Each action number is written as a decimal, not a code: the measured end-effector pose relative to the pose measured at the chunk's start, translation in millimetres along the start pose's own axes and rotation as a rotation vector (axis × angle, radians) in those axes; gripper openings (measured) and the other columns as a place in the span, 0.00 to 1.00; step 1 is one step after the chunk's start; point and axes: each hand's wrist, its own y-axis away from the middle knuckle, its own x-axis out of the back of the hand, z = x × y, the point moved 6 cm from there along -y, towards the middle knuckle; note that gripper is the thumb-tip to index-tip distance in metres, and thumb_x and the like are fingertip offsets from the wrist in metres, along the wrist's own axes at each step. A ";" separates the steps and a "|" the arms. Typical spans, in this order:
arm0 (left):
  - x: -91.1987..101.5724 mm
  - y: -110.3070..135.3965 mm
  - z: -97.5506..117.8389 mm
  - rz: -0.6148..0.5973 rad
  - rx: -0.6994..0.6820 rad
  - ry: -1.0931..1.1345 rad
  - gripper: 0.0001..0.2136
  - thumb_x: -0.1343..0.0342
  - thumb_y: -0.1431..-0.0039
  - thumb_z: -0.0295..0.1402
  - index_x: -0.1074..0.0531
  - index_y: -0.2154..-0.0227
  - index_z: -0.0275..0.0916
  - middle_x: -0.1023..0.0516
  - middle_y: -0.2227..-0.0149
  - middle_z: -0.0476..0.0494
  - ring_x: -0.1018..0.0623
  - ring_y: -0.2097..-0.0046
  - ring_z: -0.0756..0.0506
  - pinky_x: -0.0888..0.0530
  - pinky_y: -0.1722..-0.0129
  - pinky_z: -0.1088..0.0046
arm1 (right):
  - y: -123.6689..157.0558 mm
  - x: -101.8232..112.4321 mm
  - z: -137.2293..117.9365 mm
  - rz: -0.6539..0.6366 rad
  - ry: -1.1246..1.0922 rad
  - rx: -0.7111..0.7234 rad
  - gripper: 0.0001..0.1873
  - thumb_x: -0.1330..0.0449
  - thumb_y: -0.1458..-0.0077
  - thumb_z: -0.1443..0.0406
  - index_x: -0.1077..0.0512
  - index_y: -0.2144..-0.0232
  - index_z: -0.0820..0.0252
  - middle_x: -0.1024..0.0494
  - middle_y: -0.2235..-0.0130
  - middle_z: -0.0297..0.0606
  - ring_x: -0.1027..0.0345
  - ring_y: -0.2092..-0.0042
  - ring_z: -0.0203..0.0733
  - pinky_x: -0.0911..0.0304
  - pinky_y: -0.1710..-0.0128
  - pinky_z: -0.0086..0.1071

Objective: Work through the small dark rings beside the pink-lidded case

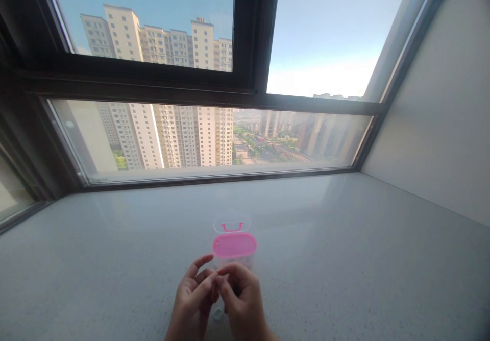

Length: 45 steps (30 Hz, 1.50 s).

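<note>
Running down the far left, a dark window frame (pixel 49 152) borders the glass, and a pale speckled sill (pixel 95 249) spreads beneath it across the whole width. Through the panes on the left rise tall beige tower blocks (pixel 178 131), with many rows of small windows.

Low and a little left of the middle, the left hand (pixel 195 292) comes in from the bottom edge. One of its fingers is lifted, pointing up toward the near left edge of a box, while its thumb and other fingertips are brought together against those of the other hand. I cannot tell whether anything small is pinched there.

Below that meeting point, between the two hands, sits a small pale round piece (pixel 218 313); its exact kind is unclear. Just beyond the fingertips stands the box (pixel 234 245) on the sill, with a pink oval top and a see-through body, its front partly hidden by the hands. Right behind it is a clear lid (pixel 218 224) with a pink handle (pixel 232 229).

The right hand (pixel 245 295) is curled inward, thumb and forefinger tips together, meeting the left fingertips. Farther right, a street (pixel 264 150) shows far below, then a plain whitish wall (pixel 432 126).
</note>
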 end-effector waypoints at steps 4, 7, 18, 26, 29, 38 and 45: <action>3.3 -0.4 -2.5 -0.016 0.062 -0.005 0.17 0.33 0.61 0.30 0.29 0.66 0.37 0.27 0.78 0.51 0.28 0.77 0.52 0.31 0.75 0.78 | -0.9 2.4 -4.7 0.024 -0.009 -0.006 0.14 0.42 0.49 0.58 0.27 0.72 0.65 0.30 0.82 0.34 0.43 0.81 0.32 0.47 0.83 0.23; 4.0 -0.8 -1.8 -0.024 0.055 -0.052 0.12 0.33 0.60 0.32 0.27 0.70 0.37 0.24 0.76 0.49 0.28 0.76 0.51 0.30 0.74 0.77 | -0.1 4.0 -7.5 0.060 -0.051 0.000 0.14 0.41 0.50 0.57 0.27 0.73 0.64 0.30 0.82 0.34 0.39 0.79 0.34 0.43 0.81 0.24; -3.1 8.9 21.6 0.027 -0.218 -0.535 0.11 0.35 0.59 0.38 0.21 0.73 0.37 0.22 0.78 0.46 0.27 0.76 0.48 0.28 0.75 0.76 | -0.9 0.9 -8.5 0.051 -0.293 -0.058 0.12 0.40 0.51 0.59 0.28 0.76 0.64 0.28 0.80 0.35 0.35 0.78 0.36 0.38 0.77 0.28; -5.2 9.3 20.8 0.041 -0.213 -0.523 0.13 0.35 0.60 0.40 0.21 0.74 0.36 0.24 0.82 0.46 0.28 0.79 0.48 0.30 0.78 0.76 | -0.9 -0.5 2.2 0.071 -0.345 -0.171 0.14 0.39 0.54 0.58 0.30 0.80 0.64 0.32 0.83 0.32 0.44 0.84 0.30 0.48 0.84 0.24; -6.4 10.3 20.7 0.024 -0.215 -0.539 0.13 0.37 0.58 0.41 0.21 0.73 0.36 0.25 0.83 0.47 0.29 0.80 0.49 0.31 0.80 0.77 | 2.1 -1.8 8.8 0.088 -0.371 -0.274 0.15 0.38 0.55 0.56 0.32 0.80 0.64 0.39 0.88 0.27 0.57 0.87 0.25 0.61 0.88 0.23; -8.9 11.6 13.8 -0.054 -0.215 -0.539 0.11 0.40 0.53 0.38 0.23 0.71 0.35 0.25 0.80 0.47 0.29 0.77 0.49 0.31 0.78 0.76 | 5.7 2.3 -0.3 0.111 -0.347 -0.173 0.15 0.38 0.55 0.56 0.32 0.79 0.64 0.35 0.83 0.30 0.45 0.83 0.30 0.46 0.84 0.24; -7.5 12.5 20.3 0.003 -0.304 -0.487 0.15 0.43 0.48 0.37 0.33 0.58 0.39 0.28 0.76 0.51 0.29 0.77 0.50 0.32 0.77 0.77 | 6.2 13.0 -7.7 0.146 -0.135 -0.113 0.14 0.41 0.50 0.58 0.33 0.78 0.64 0.36 0.82 0.29 0.46 0.80 0.31 0.48 0.80 0.25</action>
